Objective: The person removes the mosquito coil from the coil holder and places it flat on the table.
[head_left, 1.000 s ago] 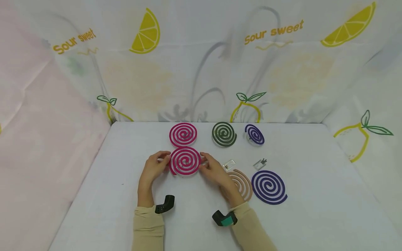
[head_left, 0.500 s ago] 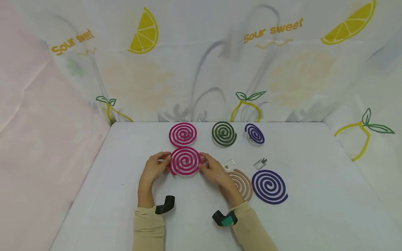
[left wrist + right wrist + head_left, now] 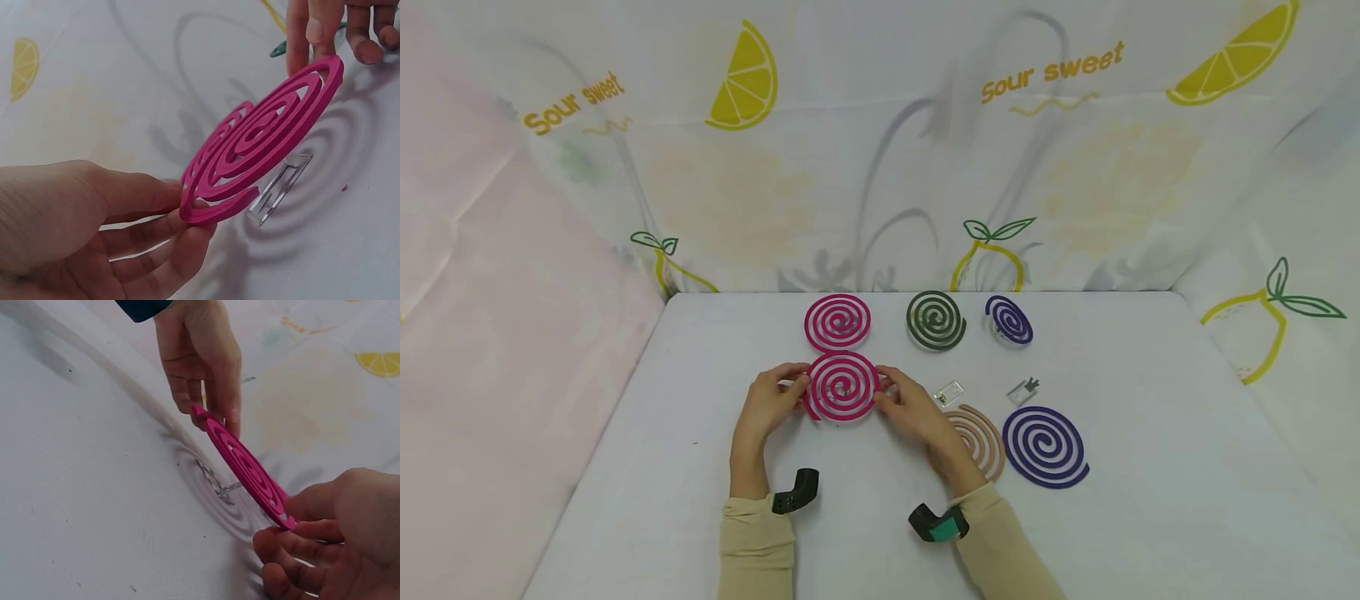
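Both hands hold a pink mosquito coil by its opposite edges. My left hand pinches the left rim between thumb and fingers, beside the coil's loose outer end. At the right rim, my right hand pinches with thumb and forefinger, its other fingers curled below. In the left wrist view, a small clear coil stand lies on the white surface under the raised coil. The right wrist view shows the stand's upright prong below the coil's underside.
Just behind is another pink coil, with a green coil and a tilted purple coil to its right. Two loose stands, one left and one right, lie near a tan coil, partly behind the right forearm, and a flat purple coil.
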Motion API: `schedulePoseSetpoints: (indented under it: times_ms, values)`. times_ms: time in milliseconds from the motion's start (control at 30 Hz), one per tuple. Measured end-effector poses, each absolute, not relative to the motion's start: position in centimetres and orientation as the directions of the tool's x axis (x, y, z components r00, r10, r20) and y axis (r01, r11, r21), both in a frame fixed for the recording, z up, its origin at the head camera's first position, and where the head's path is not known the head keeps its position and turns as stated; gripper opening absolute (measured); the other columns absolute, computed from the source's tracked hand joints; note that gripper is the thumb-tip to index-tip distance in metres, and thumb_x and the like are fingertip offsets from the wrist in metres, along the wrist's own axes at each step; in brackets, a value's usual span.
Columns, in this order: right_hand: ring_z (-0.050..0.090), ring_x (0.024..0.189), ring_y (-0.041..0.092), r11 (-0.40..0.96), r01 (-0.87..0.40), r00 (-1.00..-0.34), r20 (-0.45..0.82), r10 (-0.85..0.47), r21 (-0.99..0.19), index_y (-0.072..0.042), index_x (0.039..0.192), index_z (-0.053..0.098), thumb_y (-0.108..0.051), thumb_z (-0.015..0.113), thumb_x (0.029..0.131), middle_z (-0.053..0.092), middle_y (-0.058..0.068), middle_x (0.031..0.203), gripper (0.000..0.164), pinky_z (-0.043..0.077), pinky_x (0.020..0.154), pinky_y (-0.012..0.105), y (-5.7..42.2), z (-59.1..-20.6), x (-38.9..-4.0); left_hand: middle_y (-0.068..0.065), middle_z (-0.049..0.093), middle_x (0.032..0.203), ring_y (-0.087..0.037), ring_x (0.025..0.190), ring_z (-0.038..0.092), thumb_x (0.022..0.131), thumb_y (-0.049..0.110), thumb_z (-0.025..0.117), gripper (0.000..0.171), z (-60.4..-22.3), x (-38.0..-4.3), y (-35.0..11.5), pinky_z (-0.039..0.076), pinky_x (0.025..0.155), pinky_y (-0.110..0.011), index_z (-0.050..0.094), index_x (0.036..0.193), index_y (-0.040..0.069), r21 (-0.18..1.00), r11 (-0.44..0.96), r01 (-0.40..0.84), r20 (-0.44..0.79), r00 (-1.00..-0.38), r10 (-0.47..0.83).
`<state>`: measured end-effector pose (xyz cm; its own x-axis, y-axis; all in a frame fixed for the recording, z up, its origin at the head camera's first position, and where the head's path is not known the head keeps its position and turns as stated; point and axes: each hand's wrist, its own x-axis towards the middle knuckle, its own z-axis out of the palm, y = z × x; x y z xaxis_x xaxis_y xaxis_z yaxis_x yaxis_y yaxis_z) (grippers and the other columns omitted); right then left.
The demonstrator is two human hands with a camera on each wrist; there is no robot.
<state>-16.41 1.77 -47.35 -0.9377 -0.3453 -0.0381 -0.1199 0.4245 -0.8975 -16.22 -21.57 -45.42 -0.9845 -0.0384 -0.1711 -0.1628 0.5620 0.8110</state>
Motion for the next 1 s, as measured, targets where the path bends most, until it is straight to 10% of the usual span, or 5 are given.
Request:
schedulePoseSetpoints:
  times_ms: [1000]
  values:
    - [0.055,0.069,0.007,0.4,-0.128,-0.937,-0.022,-0.35,-0.908,-0.003,0.136,0.045,-0.008,0.055,0.092,0.059,0.015,0.11,0.046,0.043,0.063,0.018,1.98,-46.66,-16.34,-0.017,0.062,0.116,-0.018,0.083,0.066,0.095,0.016,0.056,0.032,-44.58,-15.9,-20.96,0.057,0.073,-0.031,0.059,0.125,0.006,0.836,0.527,-0.15,-0.15,-0.988,-0.043]
